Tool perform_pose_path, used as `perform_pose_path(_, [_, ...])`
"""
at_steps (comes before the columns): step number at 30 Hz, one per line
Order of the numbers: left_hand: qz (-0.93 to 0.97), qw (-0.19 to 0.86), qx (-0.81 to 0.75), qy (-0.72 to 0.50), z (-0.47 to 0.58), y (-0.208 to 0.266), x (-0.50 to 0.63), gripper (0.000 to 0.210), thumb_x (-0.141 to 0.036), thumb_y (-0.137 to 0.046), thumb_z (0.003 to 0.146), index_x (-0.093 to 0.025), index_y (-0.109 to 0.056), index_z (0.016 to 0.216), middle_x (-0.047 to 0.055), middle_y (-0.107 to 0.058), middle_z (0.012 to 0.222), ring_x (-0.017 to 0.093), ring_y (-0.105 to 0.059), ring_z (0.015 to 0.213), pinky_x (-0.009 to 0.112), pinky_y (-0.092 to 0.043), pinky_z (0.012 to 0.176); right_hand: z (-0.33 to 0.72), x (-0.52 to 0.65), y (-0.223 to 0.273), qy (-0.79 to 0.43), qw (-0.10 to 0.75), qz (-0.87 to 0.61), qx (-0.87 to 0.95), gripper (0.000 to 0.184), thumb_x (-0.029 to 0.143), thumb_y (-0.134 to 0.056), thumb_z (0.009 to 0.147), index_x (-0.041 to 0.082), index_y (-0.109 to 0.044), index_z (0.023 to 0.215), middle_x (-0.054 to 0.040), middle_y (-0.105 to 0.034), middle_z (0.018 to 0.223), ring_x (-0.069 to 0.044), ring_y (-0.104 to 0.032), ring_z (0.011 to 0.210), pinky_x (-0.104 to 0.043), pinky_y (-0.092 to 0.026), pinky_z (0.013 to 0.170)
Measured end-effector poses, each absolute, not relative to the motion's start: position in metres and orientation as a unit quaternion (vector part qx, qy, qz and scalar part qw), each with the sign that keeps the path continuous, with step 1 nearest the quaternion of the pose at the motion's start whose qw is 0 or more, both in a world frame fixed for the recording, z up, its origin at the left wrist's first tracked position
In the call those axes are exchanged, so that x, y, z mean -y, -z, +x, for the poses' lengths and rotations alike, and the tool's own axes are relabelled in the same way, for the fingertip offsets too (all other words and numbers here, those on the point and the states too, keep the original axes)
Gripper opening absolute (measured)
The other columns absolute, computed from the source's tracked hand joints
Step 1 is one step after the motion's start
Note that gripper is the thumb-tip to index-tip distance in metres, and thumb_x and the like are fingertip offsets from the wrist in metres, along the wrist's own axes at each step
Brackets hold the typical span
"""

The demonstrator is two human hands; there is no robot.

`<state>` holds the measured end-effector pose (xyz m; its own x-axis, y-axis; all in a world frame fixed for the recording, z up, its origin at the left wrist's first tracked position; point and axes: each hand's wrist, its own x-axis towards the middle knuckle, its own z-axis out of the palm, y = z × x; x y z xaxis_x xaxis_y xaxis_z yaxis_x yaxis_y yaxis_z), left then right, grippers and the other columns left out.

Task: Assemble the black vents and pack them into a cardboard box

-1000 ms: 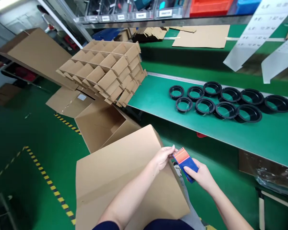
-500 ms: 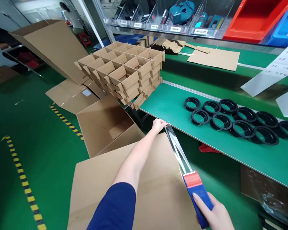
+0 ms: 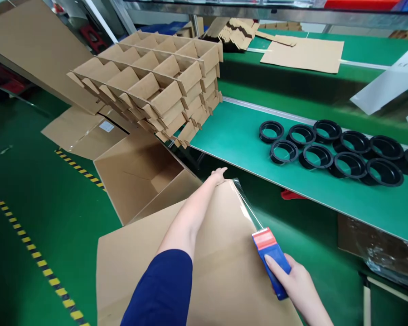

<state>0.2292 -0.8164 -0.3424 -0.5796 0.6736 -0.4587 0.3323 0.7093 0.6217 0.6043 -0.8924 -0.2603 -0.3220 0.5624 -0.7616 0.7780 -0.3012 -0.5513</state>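
Observation:
A large cardboard box (image 3: 224, 271) lies in front of me. My right hand (image 3: 292, 278) grips a blue and red tape dispenser (image 3: 274, 258) by the box's right edge. Clear tape (image 3: 245, 203) runs from the dispenser to the far right corner and lies along that edge, with a loose end sticking out past the corner. My left hand (image 3: 219, 175) rests at the far edge close to that corner, its visible fingers stretched out and apart from the tape end. The undersides of its fingers are hidden.
Several black rings (image 3: 316, 156) stand on the green bench (image 3: 238, 136) to the right. Stacked cardboard dividers (image 3: 149, 86) overhang its left end. An open cardboard box (image 3: 139, 176) sits beyond mine. A flat cardboard sheet (image 3: 304, 54) lies at the back.
My left hand has let go of the tape end and moved slightly left onto the box. The dispenser has come nearer the box edge, and the tape now lies along it. The view has tilted down.

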Motion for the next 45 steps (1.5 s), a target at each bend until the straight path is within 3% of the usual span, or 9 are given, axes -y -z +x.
perform_pose_path(6, [0.328,0.301,-0.868,-0.22,0.252,0.318,0.852,0.033,-0.048,-0.057,0.089,-0.024,-0.078,0.09,0.003,-0.076,0.104,0.025,-0.066,0.102,0.031,-0.048,0.087,0.666,0.911,0.247,0.516,0.117,0.574,-0.624,0.049,0.07,-0.057,0.075,0.022,-0.065,0.081,-0.0006,-0.07,0.068,-0.024,-0.066,0.066,-0.029,-0.05,0.062])
perform_pose_path(19, [0.345,0.193,-0.891,-0.225,0.269,0.313,0.856,0.038,-0.054,-0.052,0.088,-0.027,-0.076,0.098,0.006,-0.075,0.099,0.033,-0.066,0.103,0.05,-0.05,0.094,0.857,1.024,0.226,0.557,0.145,0.667,-0.474,0.065,0.065,-0.061,0.077,0.017,-0.064,0.121,0.001,-0.066,0.065,-0.019,-0.061,0.053,-0.027,-0.048,0.044])
perform_pose_path(23, [0.377,0.145,-0.881,-0.246,0.284,0.31,0.863,0.035,-0.047,-0.048,0.092,-0.025,-0.073,0.104,0.007,-0.074,0.108,0.032,-0.063,0.114,0.05,-0.048,0.103,0.868,1.027,0.249,0.523,0.154,0.647,-0.533,0.057,0.064,-0.059,0.08,0.018,-0.067,0.113,-0.0016,-0.069,0.071,-0.021,-0.065,0.061,-0.027,-0.047,0.052])
perform_pose_path(27, [0.384,0.079,-0.873,-0.291,0.326,0.307,0.903,0.038,-0.031,-0.05,0.092,-0.014,-0.061,0.124,0.01,-0.056,0.142,0.026,-0.038,0.142,0.048,-0.026,0.122,0.834,1.01,0.289,0.461,0.2,0.631,-0.59,0.053,0.067,-0.053,0.082,0.018,-0.069,0.095,-0.0077,-0.072,0.076,-0.026,-0.069,0.073,-0.029,-0.047,0.061])
perform_pose_path(31, [0.341,0.058,-0.873,-0.345,0.392,0.29,0.993,0.038,-0.034,-0.048,0.092,-0.014,-0.061,0.122,0.014,-0.061,0.135,0.024,-0.05,0.133,0.043,-0.038,0.115,0.798,1.0,0.319,0.387,0.255,0.64,-0.612,0.052,0.061,-0.053,0.087,0.014,-0.069,0.101,-0.0194,-0.073,0.099,-0.033,-0.069,0.094,-0.035,-0.049,0.073])
perform_pose_path(34, [0.229,0.157,-0.864,-0.42,0.458,0.27,1.071,0.037,-0.043,-0.056,0.085,-0.017,-0.065,0.111,0.013,-0.067,0.12,0.026,-0.06,0.118,0.043,-0.042,0.11,0.8,1.012,0.314,0.388,0.25,0.631,-0.623,0.048,0.056,-0.054,0.087,0.012,-0.068,0.099,-0.0203,-0.073,0.097,-0.034,-0.069,0.093,-0.036,-0.049,0.072])
perform_pose_path(37, [0.191,0.324,-0.818,-0.435,0.531,0.254,1.124,0.036,-0.049,-0.066,0.076,-0.018,-0.07,0.094,0.011,-0.072,0.104,0.026,-0.065,0.104,0.041,-0.047,0.102,0.818,1.036,0.288,0.479,0.147,0.576,-0.645,0.046,0.06,-0.054,0.085,0.016,-0.066,0.092,-0.0111,-0.073,0.084,-0.027,-0.069,0.079,-0.032,-0.048,0.067])
perform_pose_path(42, [0.092,0.617,-0.641,-0.446,0.595,0.238,1.138,0.055,-0.06,-0.074,0.068,-0.015,-0.074,0.099,0.012,-0.074,0.098,0.02,-0.068,0.086,0.031,-0.052,0.079,0.815,1.07,0.23,0.609,0.029,0.449,-0.653,0.044,0.06,-0.059,0.08,0.019,-0.066,0.092,-0.0022,-0.069,0.077,-0.02,-0.064,0.068,-0.028,-0.048,0.061])
perform_pose_path(45, [0.056,0.676,-0.587,-0.441,0.586,0.227,1.145,0.054,-0.059,-0.081,0.059,-0.012,-0.076,0.086,0.01,-0.073,0.081,0.016,-0.064,0.069,0.027,-0.047,0.065,0.788,1.087,0.209,0.611,0.019,0.423,-0.669,0.044,0.06,-0.061,0.079,0.019,-0.068,0.094,-0.0013,-0.069,0.073,-0.019,-0.063,0.063,-0.026,-0.048,0.057])
